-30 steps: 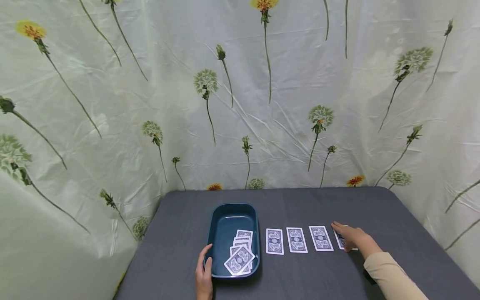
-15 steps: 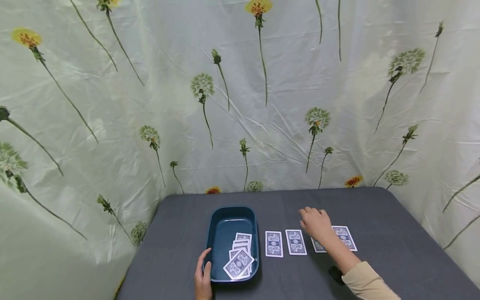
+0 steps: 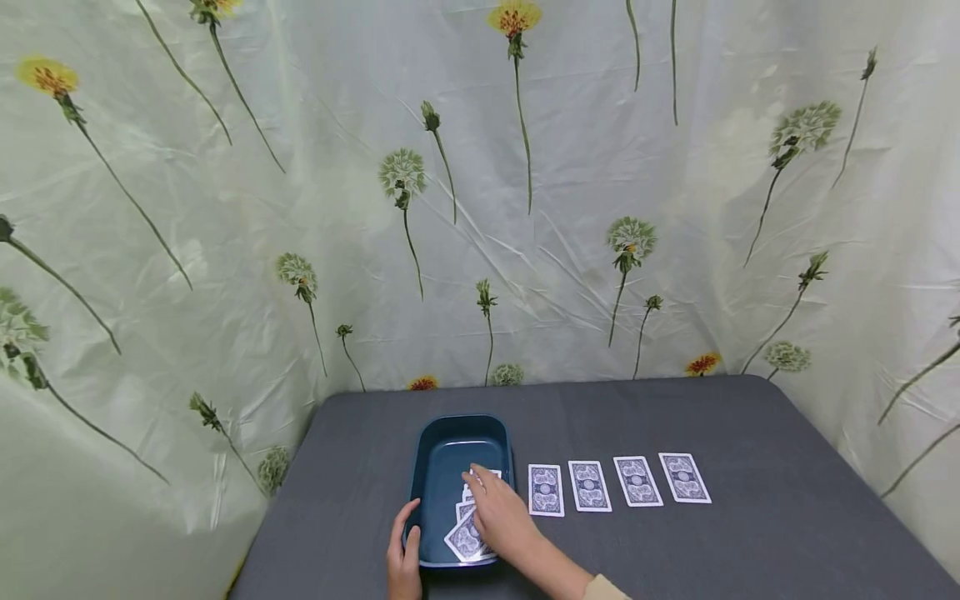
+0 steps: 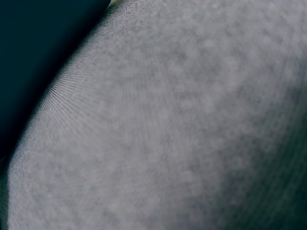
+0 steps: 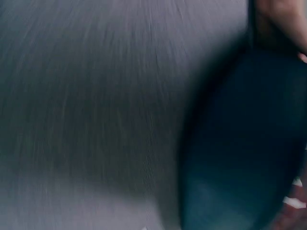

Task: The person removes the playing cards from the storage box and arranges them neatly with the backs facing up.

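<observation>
My left hand (image 3: 405,554) holds the left side of a dark blue tray (image 3: 427,467), thumb and fingers against its wall and rim. Several playing cards (image 3: 463,537) lie overlapping, patterned backs up, in the tray's near right part. My right hand (image 3: 501,515) reaches over them with its fingers extended and hides part of the pile. Whether its fingertips touch a card is not clear. In the left wrist view I see mostly blurred grey cloth (image 4: 158,115). The right wrist view shows the tray's outer wall (image 5: 235,143), blurred.
Right of the tray, several playing cards (image 3: 637,481) lie face down in a spaced row on the dark grey tablecloth (image 3: 750,542). Behind the table hangs a pale curtain (image 3: 555,300) printed with dandelions.
My right hand has left the rightmost card of the row, crossed leftward above the other cards, and come over the tray. The left hand keeps its place at the tray.
</observation>
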Tool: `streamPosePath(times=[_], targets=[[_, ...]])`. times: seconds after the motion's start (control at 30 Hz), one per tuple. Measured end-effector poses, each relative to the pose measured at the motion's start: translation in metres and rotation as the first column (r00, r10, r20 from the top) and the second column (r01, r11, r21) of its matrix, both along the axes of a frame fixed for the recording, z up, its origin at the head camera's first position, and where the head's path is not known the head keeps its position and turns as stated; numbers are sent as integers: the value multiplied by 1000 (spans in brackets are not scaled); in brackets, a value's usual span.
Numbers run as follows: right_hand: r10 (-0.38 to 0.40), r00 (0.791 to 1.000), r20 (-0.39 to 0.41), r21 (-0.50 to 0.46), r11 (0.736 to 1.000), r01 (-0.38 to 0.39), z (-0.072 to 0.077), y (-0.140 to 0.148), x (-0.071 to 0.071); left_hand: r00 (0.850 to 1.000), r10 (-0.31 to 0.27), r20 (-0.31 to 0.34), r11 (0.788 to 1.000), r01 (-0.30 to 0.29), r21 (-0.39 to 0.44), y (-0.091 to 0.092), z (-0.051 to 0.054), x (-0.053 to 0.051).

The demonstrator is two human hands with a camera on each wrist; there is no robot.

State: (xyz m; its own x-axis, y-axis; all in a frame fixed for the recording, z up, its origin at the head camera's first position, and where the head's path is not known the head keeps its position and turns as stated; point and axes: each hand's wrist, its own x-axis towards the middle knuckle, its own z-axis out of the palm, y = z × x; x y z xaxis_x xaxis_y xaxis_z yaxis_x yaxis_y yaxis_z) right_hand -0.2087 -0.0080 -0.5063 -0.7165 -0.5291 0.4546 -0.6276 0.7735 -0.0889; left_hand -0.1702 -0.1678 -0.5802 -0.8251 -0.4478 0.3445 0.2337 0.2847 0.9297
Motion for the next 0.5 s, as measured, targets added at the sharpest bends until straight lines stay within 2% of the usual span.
streamPosePath(times=[0.1, 0.2, 0.33, 0.43, 0.5], targets=[[-20, 991, 134, 73, 997, 11, -11, -14, 1, 1000, -15, -6, 1000, 15, -1, -1, -1, 1], [-127, 963, 238, 156, 984, 91, -14, -25, 0, 999, -26, -39, 1000, 26, -5, -2, 0, 1], [-298, 895, 333, 254, 942, 219, -15, -36, 0, 998, -21, -53, 1000, 20, -13, -2, 2, 1], [-401, 826, 397, 303, 906, 294, -18, -42, 4, 999, -26, -26, 1000, 26, -1, -2, 2, 2], [-445, 795, 413, 321, 888, 330, -20, -45, 6, 1000, -29, -7, 999, 29, 14, -1, 2, 3]])
